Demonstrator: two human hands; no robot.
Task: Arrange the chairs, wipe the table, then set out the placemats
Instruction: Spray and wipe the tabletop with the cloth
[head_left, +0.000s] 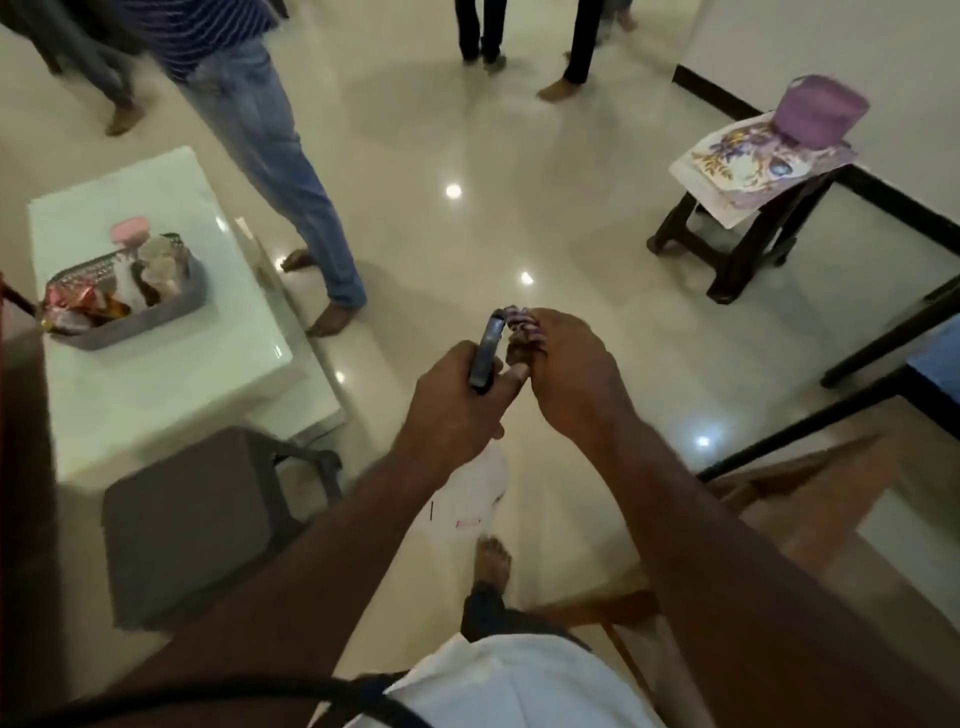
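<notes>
My left hand (457, 410) is closed around the dark trigger head (485, 351) of a white spray bottle (472, 488), which hangs below my fist. My right hand (566, 374) is right beside it, bunched on a small purple-patterned cloth (519, 319) next to the nozzle. A stack of floral placemats (753, 161) lies on a dark wooden stool at the upper right, under a purple basket (821, 111). The white table (156, 332) stands at the left. A grey chair seat (192, 519) is next to its near corner.
A grey basket (156, 312) of packets and jars sits on the white table. Several people stand on the glossy floor ahead; the nearest is in jeans (275, 171). A wooden chair frame (779, 493) and a dark-framed table (924, 358) are at my right.
</notes>
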